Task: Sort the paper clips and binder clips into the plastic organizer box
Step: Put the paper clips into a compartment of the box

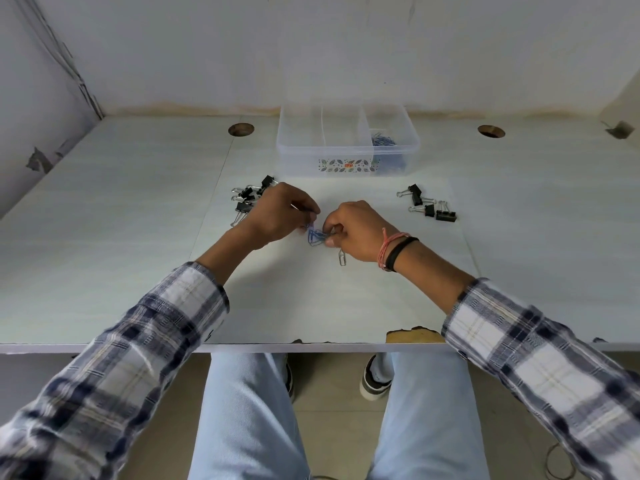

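**Both hands at the blue paper clips, mid-desk**

White laminate desk fills the scene, set against a pale wall, with two round cable holes near its far edge and a chipped patch on its near edge. At the far middle stands a clear plastic organizer box with inner dividers and a leaf-pattern label on its near wall. Its right compartment holds a heap of blue paper clips; the other compartments look bare.

Near the centre of the desk lies a small cluster of blue wire paper clips. The left hand has its fingers curled down and pinches at the left side of this cluster. The right hand, wearing a pink thread band and a black band at the wrist, is also curled, thumb and fingertips gripping the right side of the same cluster. A single silver paper clip lies on the desk just beneath the right hand.

Black binder clips with silver wire handles sit in two groups: one pile left of the left hand, partly hidden by it, and another group well to the right of the right hand.

Both forearms wear checked blue-and-white shirt sleeves; light blue jeans and one shoe show below the desk edge.
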`<state>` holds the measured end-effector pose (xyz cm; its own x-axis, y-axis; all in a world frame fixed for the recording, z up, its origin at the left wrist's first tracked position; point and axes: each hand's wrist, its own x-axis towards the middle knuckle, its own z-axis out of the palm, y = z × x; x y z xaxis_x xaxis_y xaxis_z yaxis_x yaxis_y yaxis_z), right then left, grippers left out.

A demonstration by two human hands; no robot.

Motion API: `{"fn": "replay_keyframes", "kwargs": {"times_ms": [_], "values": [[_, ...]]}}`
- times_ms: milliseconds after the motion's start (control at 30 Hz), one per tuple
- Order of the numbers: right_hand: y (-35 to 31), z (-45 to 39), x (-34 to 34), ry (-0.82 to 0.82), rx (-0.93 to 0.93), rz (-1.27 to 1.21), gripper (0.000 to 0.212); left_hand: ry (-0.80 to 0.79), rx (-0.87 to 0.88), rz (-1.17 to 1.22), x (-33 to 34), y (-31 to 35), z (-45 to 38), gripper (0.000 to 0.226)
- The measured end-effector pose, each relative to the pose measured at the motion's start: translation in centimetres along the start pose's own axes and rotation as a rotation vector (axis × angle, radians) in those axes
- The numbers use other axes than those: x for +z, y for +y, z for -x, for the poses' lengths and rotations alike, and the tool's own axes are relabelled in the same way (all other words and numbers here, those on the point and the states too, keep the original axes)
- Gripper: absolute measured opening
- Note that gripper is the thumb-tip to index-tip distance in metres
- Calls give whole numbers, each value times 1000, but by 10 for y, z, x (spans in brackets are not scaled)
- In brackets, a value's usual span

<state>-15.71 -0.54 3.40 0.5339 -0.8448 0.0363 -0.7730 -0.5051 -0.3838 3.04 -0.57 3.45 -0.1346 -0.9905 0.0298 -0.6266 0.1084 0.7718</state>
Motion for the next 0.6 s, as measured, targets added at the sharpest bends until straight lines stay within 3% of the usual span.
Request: {"fn": "replay_keyframes", "kwargs": {"times_ms": [267,333,467,600], "values": [[9,-1,-5,78,28,-30,11,-76,-122,409,-4,3,2,16],[19,-1,-10,82,130,-219,8,-77,-142,459,-4,6,-1,17],[40,4,-28,56,402,-898,16,-104,-176,545,-4,19,-13,18],[61,-4,-58,130,452,-1190,16,-124,-171,610,-4,47,-41,17]]}}
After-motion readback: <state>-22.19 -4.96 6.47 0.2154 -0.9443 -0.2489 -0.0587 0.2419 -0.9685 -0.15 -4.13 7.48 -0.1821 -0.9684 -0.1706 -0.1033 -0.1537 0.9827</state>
